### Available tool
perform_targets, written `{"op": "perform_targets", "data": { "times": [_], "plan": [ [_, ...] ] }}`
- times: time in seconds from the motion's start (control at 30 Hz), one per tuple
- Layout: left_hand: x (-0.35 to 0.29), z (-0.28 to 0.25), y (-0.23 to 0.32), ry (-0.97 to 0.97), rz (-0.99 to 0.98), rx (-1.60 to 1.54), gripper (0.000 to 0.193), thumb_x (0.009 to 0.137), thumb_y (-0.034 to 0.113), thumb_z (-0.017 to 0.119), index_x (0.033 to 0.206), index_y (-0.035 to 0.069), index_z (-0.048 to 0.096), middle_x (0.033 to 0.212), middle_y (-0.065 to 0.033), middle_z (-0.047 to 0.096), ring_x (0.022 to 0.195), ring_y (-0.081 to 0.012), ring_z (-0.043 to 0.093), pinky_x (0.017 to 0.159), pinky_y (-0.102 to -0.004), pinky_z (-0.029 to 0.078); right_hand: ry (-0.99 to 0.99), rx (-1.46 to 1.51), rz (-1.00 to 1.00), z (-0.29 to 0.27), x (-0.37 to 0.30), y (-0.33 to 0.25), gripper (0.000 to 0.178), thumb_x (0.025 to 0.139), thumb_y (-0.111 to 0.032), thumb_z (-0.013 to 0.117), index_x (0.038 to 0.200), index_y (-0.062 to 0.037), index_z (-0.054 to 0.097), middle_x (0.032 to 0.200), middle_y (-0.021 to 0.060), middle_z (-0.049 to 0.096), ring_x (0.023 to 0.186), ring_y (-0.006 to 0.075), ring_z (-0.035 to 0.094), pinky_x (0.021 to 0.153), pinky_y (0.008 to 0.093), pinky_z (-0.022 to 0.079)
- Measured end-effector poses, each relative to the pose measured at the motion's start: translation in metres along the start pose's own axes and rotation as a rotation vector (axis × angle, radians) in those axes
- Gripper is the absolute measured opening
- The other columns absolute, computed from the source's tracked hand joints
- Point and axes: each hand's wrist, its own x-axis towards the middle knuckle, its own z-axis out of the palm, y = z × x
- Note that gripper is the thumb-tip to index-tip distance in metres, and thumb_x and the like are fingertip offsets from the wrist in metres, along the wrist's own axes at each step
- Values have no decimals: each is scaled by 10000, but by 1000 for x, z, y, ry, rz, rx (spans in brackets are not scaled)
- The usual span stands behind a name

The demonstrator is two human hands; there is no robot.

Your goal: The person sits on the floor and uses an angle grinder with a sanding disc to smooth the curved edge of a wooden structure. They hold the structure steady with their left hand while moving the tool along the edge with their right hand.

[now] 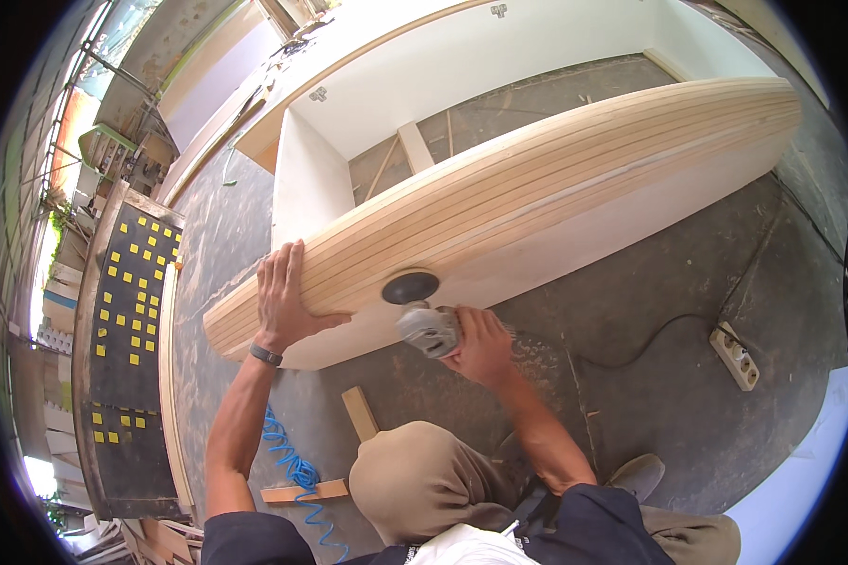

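Note:
A long wooden panel [575, 174] with thin grooved lines and a pale lower side runs slantwise across the view in front of me. My left hand [287, 299] lies on its left part, fingers spread and thumb stretched along the pale side. In my right hand [485, 348] is a grey angle grinder [430, 330], its body slightly blurred. The tool's round dark disc [411, 286] rests against the panel's lower edge, right of my left hand. My right fingers wrap around the grinder and are partly hidden.
Behind the panel stands a white open cabinet box [316, 174] with hinges. A power strip [733, 356] and black cable lie on the floor at right. Near my knee are a coiled blue hose [300, 471] and wood strips [358, 412]. A dark board with yellow squares [122, 377] is at left.

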Motion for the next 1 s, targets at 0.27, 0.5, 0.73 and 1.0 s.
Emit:
{"op": "perform_targets", "data": {
  "times": [0.27, 0.5, 0.73, 1.0],
  "plan": [
    [-1, -1, 0, -20, 6, -19, 1458, 475, 591, 1020, 1622, -20, 361, 1526, -251, 484, 1404, -452, 460, 1201, -601, 347, 382, 535, 608, -19, -3, 20, 899, 725, -405, 972, 1380, 63, 572, 1240, 229, 710, 1080, 403, 742, 924, 494, 615],
    [0, -3, -1, -53, -15, -19, 1467, 455, 592, 1022, 1617, -19, 366, 1531, -245, 482, 1403, -444, 457, 1212, -593, 337, 185, 173, 134, -8, -2, 11, 892, 732, -404, 975, 1401, 27, 572, 1226, 209, 714, 1065, 411, 747, 909, 467, 621],
    [0, -9, -5, -47, 37, -44, 1466, 454, 559, 1025, 1624, -20, 357, 1532, -246, 475, 1406, -440, 451, 1208, -595, 340, 275, 103, 109, 0, 5, 2, 876, 723, -342, 995, 1382, 36, 559, 1105, 192, 756, 938, 319, 783, 819, 426, 642],
    [0, -8, 2, -51, 0, -57, 1444, 454, 493, 1033, 1626, -14, 358, 1508, -243, 483, 1409, -440, 452, 1200, -591, 348, 352, 275, 207, -32, 10, 27, 795, 766, -322, 978, 1340, 52, 574, 1082, 201, 766, 902, 318, 790, 806, 416, 646]
  ]
}}
